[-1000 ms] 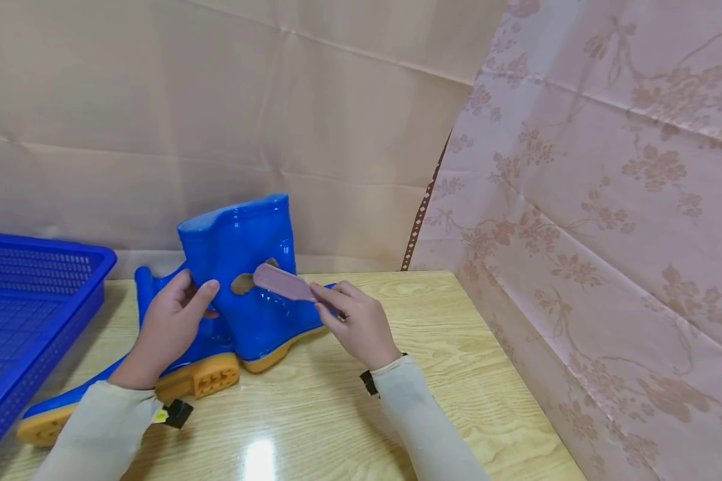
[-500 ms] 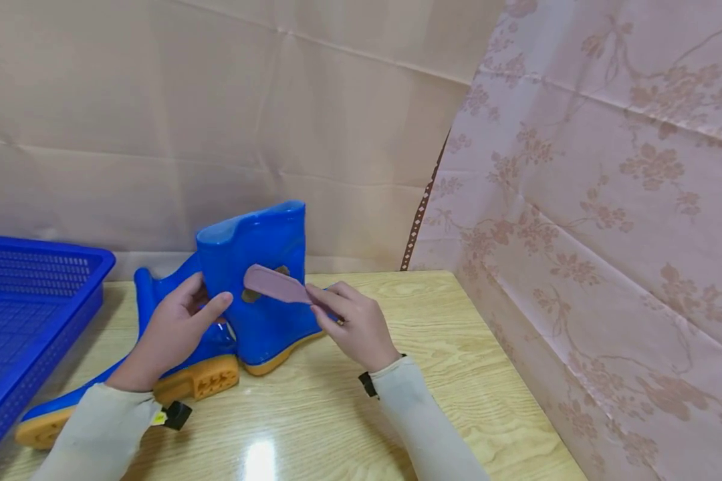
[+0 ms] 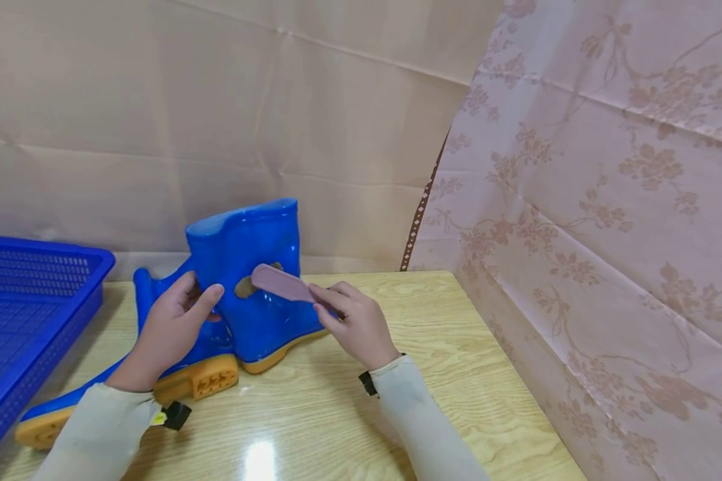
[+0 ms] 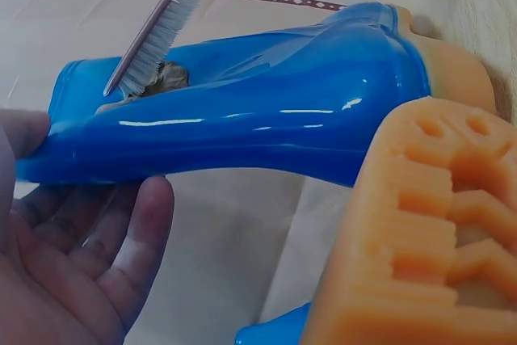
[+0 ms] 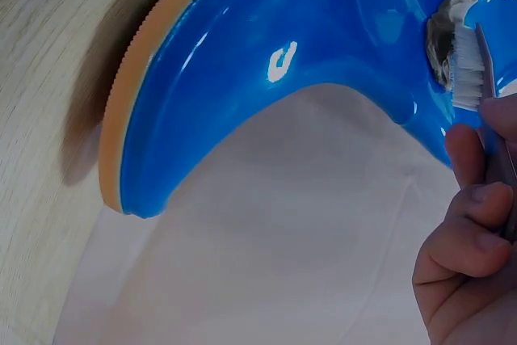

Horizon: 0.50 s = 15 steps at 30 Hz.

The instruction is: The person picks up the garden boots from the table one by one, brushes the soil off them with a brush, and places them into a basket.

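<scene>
Head view: right hand pinches the brush, which slid back right across the mud patch mid-frame (scrubbing's ongoing), while left hand grips the boot, fingers curled.

My table is pale glossy wood. On it an upright blue boot stands on its orange sole, a second blue boot lies on its side just beside and touching it, and a blue mesh basket sits at the left edge.
</scene>
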Motion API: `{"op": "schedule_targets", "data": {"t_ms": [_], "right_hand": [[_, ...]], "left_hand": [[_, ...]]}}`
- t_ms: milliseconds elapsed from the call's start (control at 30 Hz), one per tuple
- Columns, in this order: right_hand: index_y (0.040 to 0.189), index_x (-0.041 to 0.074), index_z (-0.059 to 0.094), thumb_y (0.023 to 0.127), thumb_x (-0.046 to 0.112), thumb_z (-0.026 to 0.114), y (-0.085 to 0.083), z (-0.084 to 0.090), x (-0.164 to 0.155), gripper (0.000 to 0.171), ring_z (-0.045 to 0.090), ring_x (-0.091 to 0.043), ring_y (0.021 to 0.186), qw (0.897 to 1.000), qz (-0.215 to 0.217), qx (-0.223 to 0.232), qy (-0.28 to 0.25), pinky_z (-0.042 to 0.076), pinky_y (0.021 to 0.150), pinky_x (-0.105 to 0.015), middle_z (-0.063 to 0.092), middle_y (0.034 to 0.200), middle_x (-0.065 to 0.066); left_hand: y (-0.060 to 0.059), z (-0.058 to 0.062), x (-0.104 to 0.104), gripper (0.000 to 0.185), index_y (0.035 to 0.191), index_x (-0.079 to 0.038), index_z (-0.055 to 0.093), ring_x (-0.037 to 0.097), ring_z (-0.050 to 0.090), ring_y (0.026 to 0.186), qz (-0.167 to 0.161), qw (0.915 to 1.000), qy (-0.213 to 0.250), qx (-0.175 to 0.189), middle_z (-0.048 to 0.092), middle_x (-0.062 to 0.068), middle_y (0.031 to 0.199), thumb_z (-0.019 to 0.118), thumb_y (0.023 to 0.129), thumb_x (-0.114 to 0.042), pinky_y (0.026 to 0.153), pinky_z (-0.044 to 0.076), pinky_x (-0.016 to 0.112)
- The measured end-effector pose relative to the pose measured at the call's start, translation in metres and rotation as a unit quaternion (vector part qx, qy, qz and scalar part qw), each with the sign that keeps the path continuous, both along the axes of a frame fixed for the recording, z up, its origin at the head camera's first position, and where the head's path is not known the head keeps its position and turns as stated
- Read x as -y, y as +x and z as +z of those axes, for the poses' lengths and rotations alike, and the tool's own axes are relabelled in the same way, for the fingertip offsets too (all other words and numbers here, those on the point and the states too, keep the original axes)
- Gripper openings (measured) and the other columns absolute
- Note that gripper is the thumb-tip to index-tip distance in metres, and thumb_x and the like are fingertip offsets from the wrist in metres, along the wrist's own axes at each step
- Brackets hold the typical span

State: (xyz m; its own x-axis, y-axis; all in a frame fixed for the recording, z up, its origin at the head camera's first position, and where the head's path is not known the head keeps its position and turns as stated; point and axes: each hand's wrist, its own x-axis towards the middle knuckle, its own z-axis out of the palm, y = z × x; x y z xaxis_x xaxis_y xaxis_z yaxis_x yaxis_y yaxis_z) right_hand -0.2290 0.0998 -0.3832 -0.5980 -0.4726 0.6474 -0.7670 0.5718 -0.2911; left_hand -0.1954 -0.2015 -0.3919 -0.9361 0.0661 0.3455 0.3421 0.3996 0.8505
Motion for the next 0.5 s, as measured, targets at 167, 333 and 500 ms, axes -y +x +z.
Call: {"op": "schedule_targets", "data": {"t_ms": [167, 333, 500], "right_hand": [[0.126, 0.011, 0.076, 0.097, 0.013, 0.073, -0.0021, -0.0017, -0.0017, 0.029, 0.052, -0.01, 0.064, 1.0, -0.003, 0.0, -0.001, 0.037, 0.052, -0.015, 0.066, 0.089, 0.002], [0.124, 0.011, 0.077, 0.096, 0.013, 0.074, -0.0022, -0.0019, -0.0028, 0.028, 0.052, -0.009, 0.064, 1.0, -0.005, -0.006, 0.002, 0.037, 0.053, -0.014, 0.066, 0.087, 0.004], [0.125, 0.009, 0.076, 0.097, 0.012, 0.073, -0.002, -0.0016, -0.0026, 0.028, 0.054, -0.012, 0.064, 1.0, -0.001, -0.016, -0.008, 0.038, 0.054, -0.013, 0.067, 0.09, 0.002]], "left_hand": [[-0.0019, -0.0013, 0.002, 0.046, 0.144, -0.001, 0.047, 0.002, 0.063, 0.102, 0.025, 0.9997, 0.004, 0.008, 0.061, 0.023, 0.137, 0.043, 0.113, -0.034, 0.077, 0.056, 0.016], [-0.0031, -0.0035, 0.0039, 0.052, 0.15, 0.0, 0.043, -0.004, 0.06, 0.099, 0.038, 0.9991, 0.014, 0.013, 0.058, 0.026, 0.14, 0.041, 0.113, -0.036, 0.075, 0.057, 0.015], [-0.0021, -0.0021, 0.0024, 0.054, 0.152, -0.002, 0.042, 0.0, 0.062, 0.103, 0.029, 0.9995, 0.009, 0.012, 0.059, 0.025, 0.14, 0.043, 0.112, -0.038, 0.076, 0.058, 0.017]]}}
